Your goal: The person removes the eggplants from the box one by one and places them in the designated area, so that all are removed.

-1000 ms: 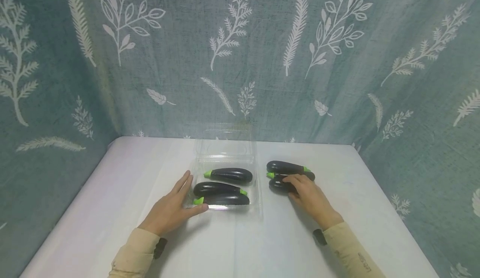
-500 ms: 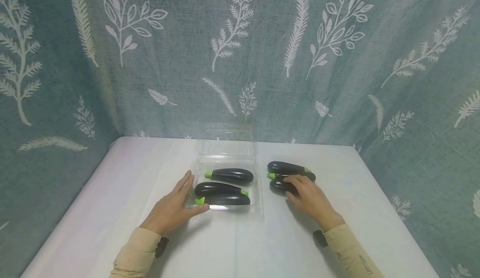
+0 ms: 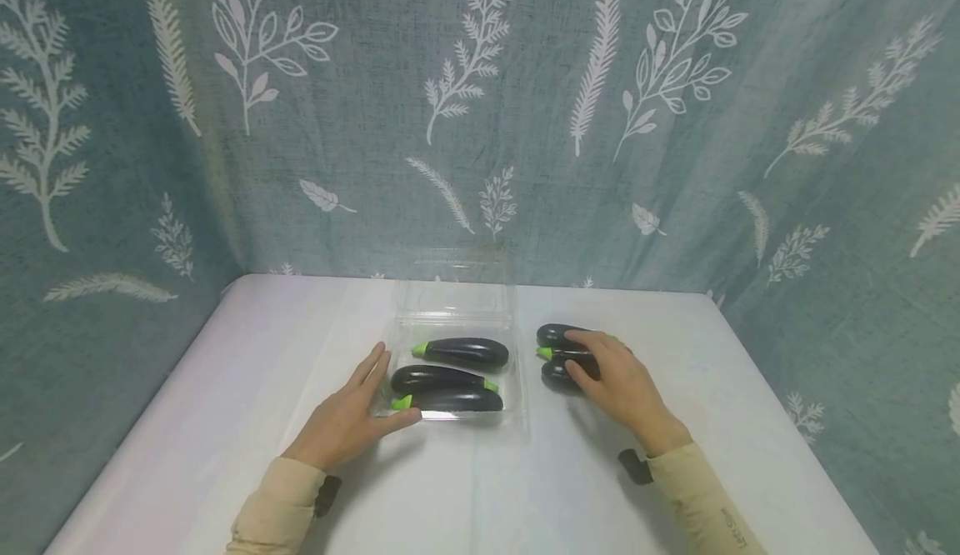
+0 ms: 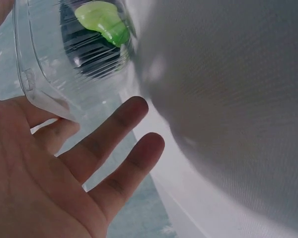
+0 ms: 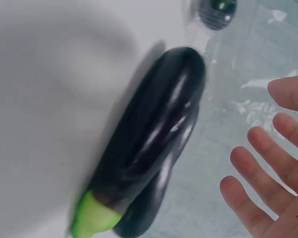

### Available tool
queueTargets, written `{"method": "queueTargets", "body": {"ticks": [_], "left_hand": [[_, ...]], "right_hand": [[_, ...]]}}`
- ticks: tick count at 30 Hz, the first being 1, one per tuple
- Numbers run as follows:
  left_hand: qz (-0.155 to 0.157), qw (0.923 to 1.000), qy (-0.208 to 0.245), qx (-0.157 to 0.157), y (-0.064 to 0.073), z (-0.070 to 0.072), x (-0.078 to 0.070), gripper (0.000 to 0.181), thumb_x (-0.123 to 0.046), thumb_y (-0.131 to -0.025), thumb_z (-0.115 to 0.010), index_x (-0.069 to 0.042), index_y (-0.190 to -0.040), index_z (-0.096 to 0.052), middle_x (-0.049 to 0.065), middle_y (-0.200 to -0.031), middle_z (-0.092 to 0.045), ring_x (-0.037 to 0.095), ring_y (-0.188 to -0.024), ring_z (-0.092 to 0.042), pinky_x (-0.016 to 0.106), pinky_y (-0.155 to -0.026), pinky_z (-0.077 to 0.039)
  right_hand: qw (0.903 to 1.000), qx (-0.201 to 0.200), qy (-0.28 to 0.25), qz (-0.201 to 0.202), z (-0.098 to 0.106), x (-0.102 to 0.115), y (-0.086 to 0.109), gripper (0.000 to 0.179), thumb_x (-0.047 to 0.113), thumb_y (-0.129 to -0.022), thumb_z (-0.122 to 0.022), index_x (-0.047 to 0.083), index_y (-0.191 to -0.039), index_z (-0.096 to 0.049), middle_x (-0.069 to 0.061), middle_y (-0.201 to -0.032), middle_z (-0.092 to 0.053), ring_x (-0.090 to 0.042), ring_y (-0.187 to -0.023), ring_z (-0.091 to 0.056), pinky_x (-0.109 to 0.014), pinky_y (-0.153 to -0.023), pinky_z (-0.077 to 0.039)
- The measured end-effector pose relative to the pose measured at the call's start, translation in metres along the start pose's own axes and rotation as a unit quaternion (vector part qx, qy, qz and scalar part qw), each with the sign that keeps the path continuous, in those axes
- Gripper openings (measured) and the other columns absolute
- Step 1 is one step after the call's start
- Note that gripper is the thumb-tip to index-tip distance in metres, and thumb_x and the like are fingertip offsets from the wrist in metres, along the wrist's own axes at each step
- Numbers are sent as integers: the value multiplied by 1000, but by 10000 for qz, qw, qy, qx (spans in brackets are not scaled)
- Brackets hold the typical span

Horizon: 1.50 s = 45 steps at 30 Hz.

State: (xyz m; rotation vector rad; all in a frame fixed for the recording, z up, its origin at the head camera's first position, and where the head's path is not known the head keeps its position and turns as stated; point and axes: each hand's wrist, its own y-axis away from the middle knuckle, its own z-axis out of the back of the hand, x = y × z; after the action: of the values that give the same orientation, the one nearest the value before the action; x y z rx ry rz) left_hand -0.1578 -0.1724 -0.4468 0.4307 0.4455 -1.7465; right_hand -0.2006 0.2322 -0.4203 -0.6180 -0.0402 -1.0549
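A clear plastic clamshell container [image 3: 519, 409] lies on the table with its lid [image 3: 453, 297] raised at the back. Inside are three glossy dark eggplants with green stems: a far one [image 3: 468, 352], a middle one [image 3: 435, 378] and a near one [image 3: 457, 400]. My left hand [image 3: 341, 426] spreads its fingers along the container's near left corner, touching the rim [image 4: 32, 79]. To the right, three more eggplants lie side by side, such as the nearest [image 3: 558, 374]. Over them hovers my right hand [image 3: 618, 384], fingers loosely extended; in the right wrist view they stand apart from the eggplant [image 5: 149, 129].
A white cloth covers the table [image 3: 480, 488]. Behind and at both sides hangs a grey-green curtain [image 3: 375, 122] with white leaf prints. The raised lid stands near the table's back edge. Dark bands are on both wrists.
My right hand has shifted slightly up and away, its fingertips moving from the nearest eggplant to over the group on the right. My left hand stays at the container's corner.
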Motion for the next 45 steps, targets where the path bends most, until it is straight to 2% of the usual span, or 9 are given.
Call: {"method": "queueTargets", "body": {"ticks": [5, 14, 22, 29, 34, 39, 45], "left_hand": [[-23, 10000, 14, -17, 1, -1, 1, 111, -79, -84, -58, -7, -162, -24, 3, -170, -15, 44, -126, -56, 61, -97, -48], [12, 10000, 33, 4, 1, -1, 2, 111, -78, -84, -59, -8, -162, -23, 3, -170, -14, 45, -128, -54, 61, -99, -47], [58, 10000, 61, -16, 0, 0, 2, 109, -75, -85, -62, -9, -162, -23, 2, -170, -14, 45, -129, -54, 61, -99, -47], [65, 9999, 77, -35, 1, -1, 1, 110, -77, -84, -61, -9, -162, -23, 0, -170, -14, 44, -127, -55, 61, -98, -48], [59, 10000, 67, -36, 2, 0, 1, 109, -76, -85, -62, -9, -162, -24, 1, -170, -14, 44, -127, -56, 60, -98, -48], [67, 9999, 109, -54, 3, 1, 0, 109, -76, -84, -62, -9, -162, -25, 1, -170, -14, 46, -130, -53, 62, -99, -47], [57, 9999, 114, -57, 2, -1, 0, 109, -77, -84, -62, -9, -162, -26, 1, -170, -15, 44, -133, -51, 62, -100, -46]], "right_hand": [[9999, -56, -124, 59, -4, 13, -7, 44, 22, -93, -76, 14, -134, -62, -8, -129, -65, -30, -122, -60, -50, -99, -50], [9993, 216, -311, 63, -20, 37, -22, 46, 22, -94, -74, 14, -137, -61, -5, -133, -61, -22, -123, -57, -42, -102, -50], [9973, 369, -424, 470, -31, 54, -40, 49, 22, -96, -72, 12, -142, -56, -4, -143, -56, -22, -135, -49, -38, -112, -41], [9951, 618, -496, 593, -44, 66, -50, 51, 22, -98, -70, 15, -145, -52, -2, -146, -53, -21, -138, -47, -39, -113, -41], [9939, 491, -380, 909, -51, 68, -55, 54, 20, -95, -73, 14, -145, -52, -3, -145, -53, -22, -138, -46, -38, -112, -42], [9923, 285, -229, 1184, -57, 68, -63, 58, 18, -92, -76, 11, -145, -53, -6, -145, -53, -23, -139, -44, -36, -114, -38], [9930, 642, -393, 914, -64, 71, -69, 58, 18, -93, -76, 12, -146, -51, -7, -149, -49, -25, -140, -43, -38, -114, -39]]}}
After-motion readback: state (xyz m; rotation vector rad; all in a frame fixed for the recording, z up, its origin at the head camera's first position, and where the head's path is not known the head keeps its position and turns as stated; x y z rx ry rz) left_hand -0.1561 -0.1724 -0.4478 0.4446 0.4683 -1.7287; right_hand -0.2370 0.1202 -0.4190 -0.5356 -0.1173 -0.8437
